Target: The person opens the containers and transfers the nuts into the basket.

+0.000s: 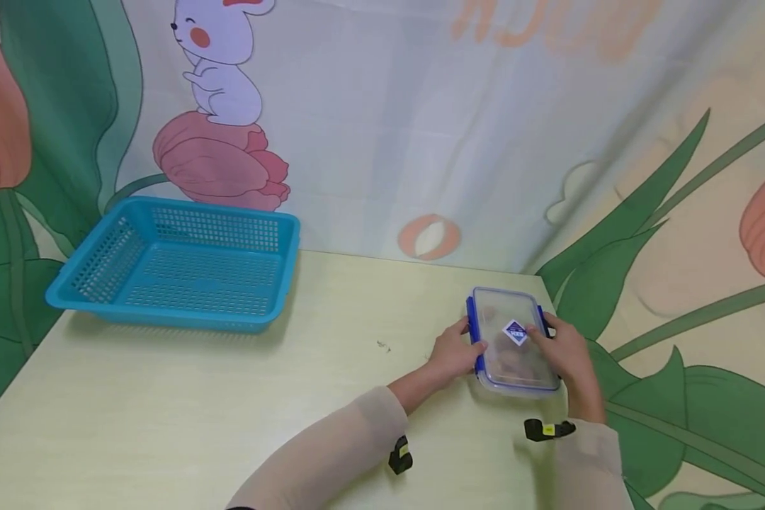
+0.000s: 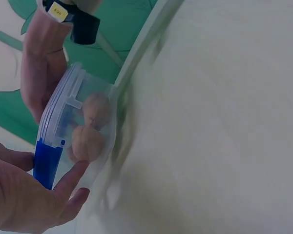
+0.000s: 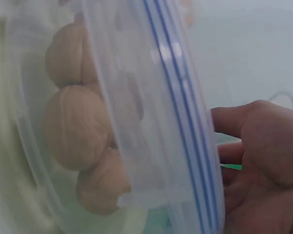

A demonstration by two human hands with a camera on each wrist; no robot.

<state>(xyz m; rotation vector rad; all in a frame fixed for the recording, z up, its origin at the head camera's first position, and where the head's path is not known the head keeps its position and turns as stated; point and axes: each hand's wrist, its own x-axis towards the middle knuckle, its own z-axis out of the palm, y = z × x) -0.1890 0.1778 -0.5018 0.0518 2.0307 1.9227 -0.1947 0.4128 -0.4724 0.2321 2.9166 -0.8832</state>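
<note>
A clear plastic food container (image 1: 516,367) with blue side clips and a diamond-shaped label on its lid is at the right end of the table. Several brown walnuts (image 3: 77,127) show through its wall in the right wrist view. My left hand (image 1: 452,353) holds the container's left side, thumb at the lid's edge by the blue clip (image 2: 47,163) and fingers against the side wall. On the opposite side, my right hand (image 1: 569,354) grips it with the thumb over the lid beside the label; its other fingers are mostly hidden behind the edge.
A blue perforated plastic basket (image 1: 199,316) sits at the back left of the pale table (image 1: 229,411). Behind the table hangs a printed curtain (image 1: 370,127). The table's right edge runs close beside the container.
</note>
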